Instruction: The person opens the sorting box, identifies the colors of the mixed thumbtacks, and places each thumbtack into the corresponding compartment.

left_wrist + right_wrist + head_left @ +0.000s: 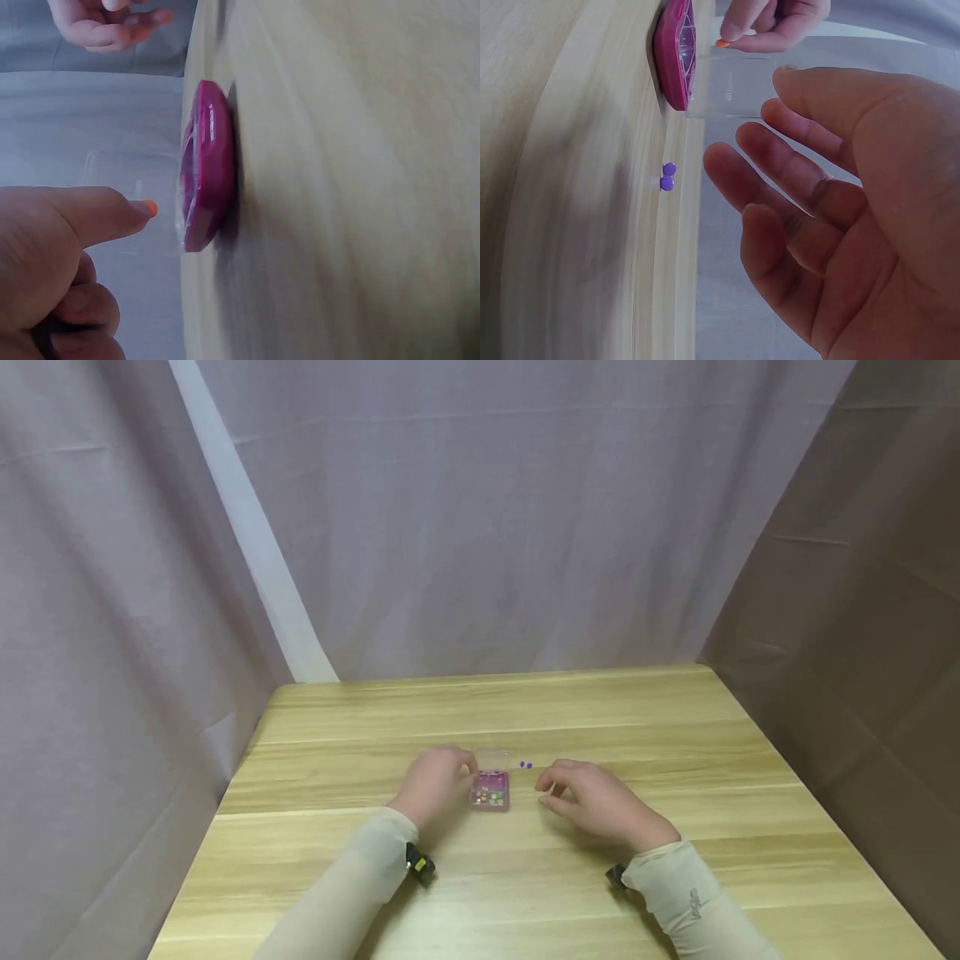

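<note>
A small pink case (480,779) with compartments lies on the table, its clear lid (731,86) raised at the far side. Several small white, tan and green pieces sit in its near compartments. My left hand (437,783) is over the case's left edge and pinches a small orange piece, like a pill or bead (151,208), between thumb and finger. To the right of the case my right hand (600,800) hovers with loosely bent fingers, holding nothing. Two small purple round pieces (668,177) lie side by side on the table between the case and that hand.
The wooden table (570,710) has light and dark grain. Grey curtains (525,527) hang behind it and at both sides. A dark wrist camera (420,864) is strapped at the left cuff, another (617,877) at the right.
</note>
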{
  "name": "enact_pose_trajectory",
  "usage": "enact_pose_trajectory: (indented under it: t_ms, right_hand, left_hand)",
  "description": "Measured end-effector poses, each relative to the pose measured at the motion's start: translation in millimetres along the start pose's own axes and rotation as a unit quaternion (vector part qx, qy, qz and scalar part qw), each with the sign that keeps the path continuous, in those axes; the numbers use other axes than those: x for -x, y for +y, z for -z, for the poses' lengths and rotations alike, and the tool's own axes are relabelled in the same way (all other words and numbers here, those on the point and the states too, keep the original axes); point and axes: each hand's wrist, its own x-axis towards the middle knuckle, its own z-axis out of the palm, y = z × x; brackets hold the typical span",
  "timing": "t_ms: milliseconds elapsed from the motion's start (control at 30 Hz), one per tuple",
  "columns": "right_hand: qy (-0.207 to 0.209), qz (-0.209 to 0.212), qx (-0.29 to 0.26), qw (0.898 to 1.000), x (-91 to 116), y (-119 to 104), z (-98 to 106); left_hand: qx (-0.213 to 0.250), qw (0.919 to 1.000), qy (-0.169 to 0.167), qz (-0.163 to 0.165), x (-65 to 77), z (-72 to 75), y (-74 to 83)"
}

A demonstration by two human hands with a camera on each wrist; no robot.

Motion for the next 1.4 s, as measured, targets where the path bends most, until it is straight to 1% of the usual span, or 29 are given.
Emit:
enact_pose_trajectory:
  t_ms: [100,200,400,600,833,1167,1233,1300,1400]
  right_hand:
    - [0.001,0.002,-0.001,1.000,1.4,0.6,0.3]
    - [0.002,-0.001,-0.002,1.000,2.7,1.0,1.0]
    - [0.002,-0.005,0.000,1.000,4.4,1.3,1.0]
    - [0.003,-0.001,0.000,1.000,4.8,2.9,0.1]
    - [0.006,-0.003,-0.002,1.000,7.1,4.5,1.0]
    - [0.005,0.002,-0.003,1.000,7.2,3.2,-0.3]
    - [0.005,0.002,-0.003,1.000,7.0,3.2,-0.5]
    - [0.006,0.004,-0.002,1.000,6.9,3.3,-0.7]
    - [0.006,0.004,0.002,1.000,6.8,3.7,-1.0]
  left_hand:
    - [-0.016,0.9998,-0.010,-0.005,-0.3,-1.3,3.7]
    - [-0.023,0.9996,-0.016,-0.006,-0.1,-1.3,5.6]
    - [-0.019,0.9995,-0.024,-0.002,-1.4,-2.0,7.8]
    - [-0.022,0.9992,-0.033,0.001,-3.9,-4.9,5.3]
    - [-0.038,0.9989,-0.022,-0.016,-7.9,-8.9,2.5]
    - [-0.040,0.9990,-0.020,-0.009,-5.4,-9.5,1.1]
    - [-0.036,0.9992,-0.017,-0.007,-4.5,-9.6,0.3]
    - [-0.023,0.9996,-0.016,0.000,-2.4,-7.4,0.5]
    - [0.013,0.9995,-0.012,0.025,2.8,-0.8,-0.5]
